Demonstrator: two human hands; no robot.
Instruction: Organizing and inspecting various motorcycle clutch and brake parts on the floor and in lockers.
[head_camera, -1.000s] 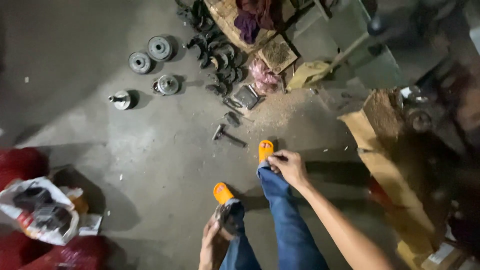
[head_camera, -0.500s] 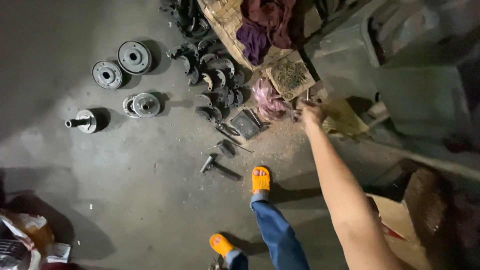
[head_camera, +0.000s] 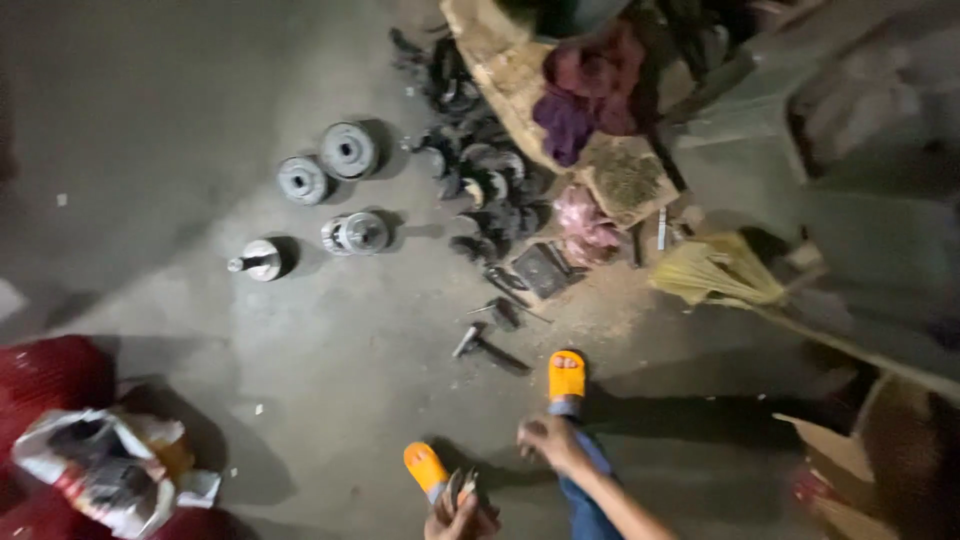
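Four round metal parts lie apart on the concrete floor (head_camera: 200, 150): two dark grooved pulleys (head_camera: 348, 150) side by side at the top, a lighter pulley (head_camera: 356, 233) below them, and a disc with a short shaft (head_camera: 260, 260) to the left. To the right of these a heap of dark curved metal pieces (head_camera: 480, 190) runs up the floor; their number cannot be told. Below the heap lie a flat dark square block (head_camera: 541, 270) and one small hammer (head_camera: 478, 345). A pink rag (head_camera: 585, 225) lies just beside the block, and a purple cloth (head_camera: 585, 95) rests on a tilted wooden board (head_camera: 500, 60). One straw broom head (head_camera: 715, 272) lies to the right.

At lower left a crumpled plastic bag (head_camera: 105, 470) sits against a red sack (head_camera: 45, 385); dark things show inside the bag, too blurred to name. An open cardboard box (head_camera: 850, 460) stands at lower right, its contents hidden.

Two orange sandals (head_camera: 566, 375) show on the person's feet, one ahead near the hammer, the other nearer the bottom edge. The right hand (head_camera: 548, 440) hangs loosely curled above the knee, its forearm running down to the bottom edge; its grip is half closed on nothing visible. The left hand (head_camera: 462, 510) sits at the bottom edge beside the nearer sandal, its grip closed on a small metal piece (head_camera: 460, 487), whose kind cannot be told.
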